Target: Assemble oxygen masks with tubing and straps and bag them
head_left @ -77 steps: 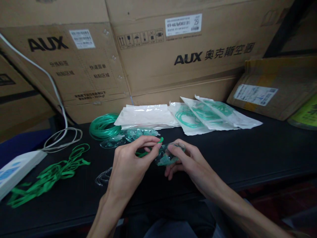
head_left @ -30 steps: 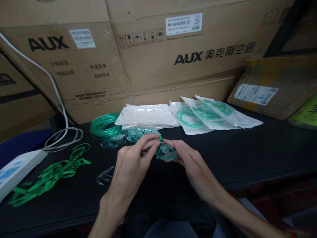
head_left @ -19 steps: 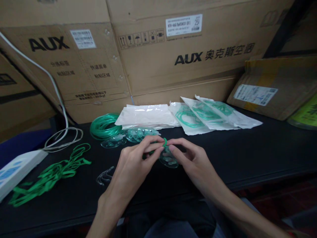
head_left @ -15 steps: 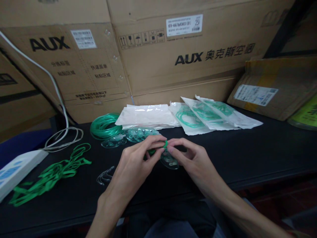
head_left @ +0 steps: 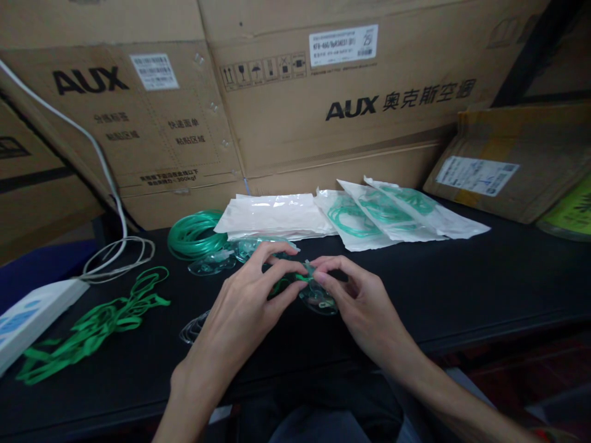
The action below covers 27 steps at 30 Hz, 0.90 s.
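A clear, green-tinted oxygen mask (head_left: 319,300) hangs below the fingertips of my right hand (head_left: 355,289), which pinches it near its upper end. My left hand (head_left: 249,295) has thumb and index finger closed on a green elastic strap (head_left: 302,278). The strap runs to the top of the mask, where both hands nearly meet; fingers hide just how the two join. Part of the strap shows dark green under my left palm. Behind my left hand lie more clear masks (head_left: 252,247), partly covered by its fingers.
Loose green straps (head_left: 101,323) and thin clear strips (head_left: 191,330) lie left. Coiled green tubing (head_left: 194,234), a stack of white pouches (head_left: 277,215) and filled pouches (head_left: 355,215) are along the back. Also there: a power strip (head_left: 41,314), large cardboard boxes (head_left: 277,135) and a taped carton (head_left: 517,160).
My left fingers have opened out a little and shifted left, drawing the green strap sideways from the mask's top. My right hand stays nearly in place with the mask.
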Available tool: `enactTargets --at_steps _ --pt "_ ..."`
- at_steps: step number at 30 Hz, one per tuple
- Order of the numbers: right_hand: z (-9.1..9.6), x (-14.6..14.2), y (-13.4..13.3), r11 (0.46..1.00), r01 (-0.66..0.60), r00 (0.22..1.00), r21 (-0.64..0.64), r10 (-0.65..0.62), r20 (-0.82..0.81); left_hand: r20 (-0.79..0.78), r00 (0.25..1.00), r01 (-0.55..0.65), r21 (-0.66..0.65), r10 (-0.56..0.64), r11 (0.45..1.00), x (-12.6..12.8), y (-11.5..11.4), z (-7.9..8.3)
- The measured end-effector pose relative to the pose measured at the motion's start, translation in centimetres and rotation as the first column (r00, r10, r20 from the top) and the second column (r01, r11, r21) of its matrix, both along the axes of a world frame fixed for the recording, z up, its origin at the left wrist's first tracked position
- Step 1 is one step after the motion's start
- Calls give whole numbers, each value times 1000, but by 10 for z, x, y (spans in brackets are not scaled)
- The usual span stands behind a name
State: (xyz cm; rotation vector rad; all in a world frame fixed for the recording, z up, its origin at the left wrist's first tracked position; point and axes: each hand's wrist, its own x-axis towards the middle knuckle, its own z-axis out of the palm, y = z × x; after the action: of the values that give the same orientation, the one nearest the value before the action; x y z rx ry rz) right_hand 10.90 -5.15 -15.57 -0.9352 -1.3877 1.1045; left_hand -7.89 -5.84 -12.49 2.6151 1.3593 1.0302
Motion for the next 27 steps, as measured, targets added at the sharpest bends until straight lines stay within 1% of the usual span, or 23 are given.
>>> enactTargets --at_steps 5,11,13,15,18,20,25,27 --pt "-3 -1 -1 999 38 999 4 -38 -8 16 1000 3 13 -3 1000 3 -1 2" --pt "-3 -3 -3 997 65 996 -45 -67 -61 8 1000 -20 -6 20 1000 4 -3 2" --pt "-3 -4 -3 997 76 995 -29 -77 -59 -21 1000 -14 -47 13 999 4 -4 2" --pt "-3 -3 -3 996 90 995 4 -90 -41 -73 997 -44 -118 35 992 4 -4 2" --pt "-2 -3 -3 990 127 992 60 -127 -1 -127 988 -120 -253 90 960 5 -3 3" --pt "-3 -3 -3 986 141 989 91 -144 23 -115 989 -128 -309 96 942 3 -3 3" --pt "-6 -4 -3 983 137 988 123 -144 48 -67 991 -131 -300 116 945 -2 -2 3" --pt "-7 -4 -3 985 127 990 115 -133 50 -42 994 -110 -324 102 940 -3 -3 4"
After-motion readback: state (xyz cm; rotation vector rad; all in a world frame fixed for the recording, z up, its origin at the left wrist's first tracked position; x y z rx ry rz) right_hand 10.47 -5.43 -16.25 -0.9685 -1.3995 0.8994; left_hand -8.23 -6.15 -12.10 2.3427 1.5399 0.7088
